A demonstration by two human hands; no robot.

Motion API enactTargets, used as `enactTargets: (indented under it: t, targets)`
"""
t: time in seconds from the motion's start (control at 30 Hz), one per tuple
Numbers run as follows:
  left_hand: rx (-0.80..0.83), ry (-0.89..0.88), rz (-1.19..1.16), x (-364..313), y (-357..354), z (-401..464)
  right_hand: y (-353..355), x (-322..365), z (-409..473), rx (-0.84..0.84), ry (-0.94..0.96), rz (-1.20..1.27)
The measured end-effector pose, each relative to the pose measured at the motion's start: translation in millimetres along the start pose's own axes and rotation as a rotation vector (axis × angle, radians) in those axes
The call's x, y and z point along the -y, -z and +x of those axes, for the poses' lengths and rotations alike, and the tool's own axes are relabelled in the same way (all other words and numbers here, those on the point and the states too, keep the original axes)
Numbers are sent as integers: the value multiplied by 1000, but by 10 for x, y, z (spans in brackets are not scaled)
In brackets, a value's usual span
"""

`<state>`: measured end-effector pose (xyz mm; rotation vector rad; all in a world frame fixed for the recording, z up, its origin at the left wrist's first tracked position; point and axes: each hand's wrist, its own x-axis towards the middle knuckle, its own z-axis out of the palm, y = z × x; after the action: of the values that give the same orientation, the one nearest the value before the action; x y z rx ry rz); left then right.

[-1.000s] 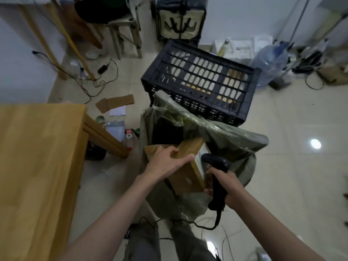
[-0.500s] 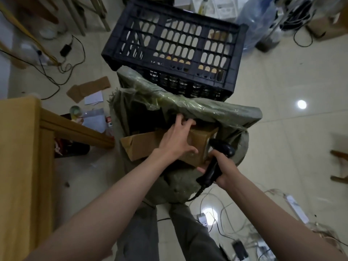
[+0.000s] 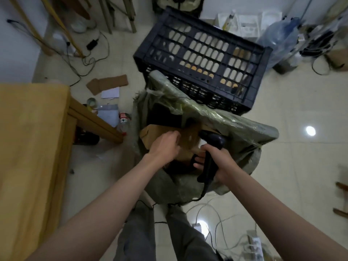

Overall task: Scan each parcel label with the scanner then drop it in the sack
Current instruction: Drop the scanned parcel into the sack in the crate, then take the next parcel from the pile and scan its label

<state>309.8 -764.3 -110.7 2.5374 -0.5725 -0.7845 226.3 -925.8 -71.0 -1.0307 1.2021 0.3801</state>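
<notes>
Tiled floor [image 3: 282, 113] with cables everywhere, a black crate [image 3: 203, 59] tipped behind the sack [image 3: 235, 132], and the wooden counter [image 3: 30, 140] off to my left side. The parcel [image 3: 186, 142], a brown cardboard box, sits right in the sack's mouth, partly down inside the rim. My left hand [image 3: 165, 146] is on its top face, fingers curled over the near part, though it's a bit blurry so I can't say how firm the grip is. My right hand [image 3: 216, 162] is wrapped round the scanner [image 3: 211, 157] handle, head aimed forward at the box's right end. The box's long axis runs roughly left to right across the opening, tilted a bit. I'd say the trick here is to tip one end down so it slides in lengthwise instead of bridging the rim, and keep the scanner cord clear of the opening.
</notes>
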Motion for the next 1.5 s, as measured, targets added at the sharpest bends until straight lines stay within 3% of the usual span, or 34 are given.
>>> enactTargets:
  t: [0.17,0.37,0.77,1.1,1.5]
  targets:
    - [-116,131,-35,545,590,-608,-866,190,-438,162,56,-150]
    - [-288,385,-76,1301,1363,-1681,-2193,118,-1163,485,99,-280]
    - [-626,832,-111,2595,2565,-3937,-4536,-522,-2627,926,405,-875]
    - [-712,932,-225,3463,2908,-4707,-5670,-959,-3109,940,513,-1019]
    - [-676,1003,-445,4479,3422,-4355,-7236,-652,-2885,890,482,-1072]
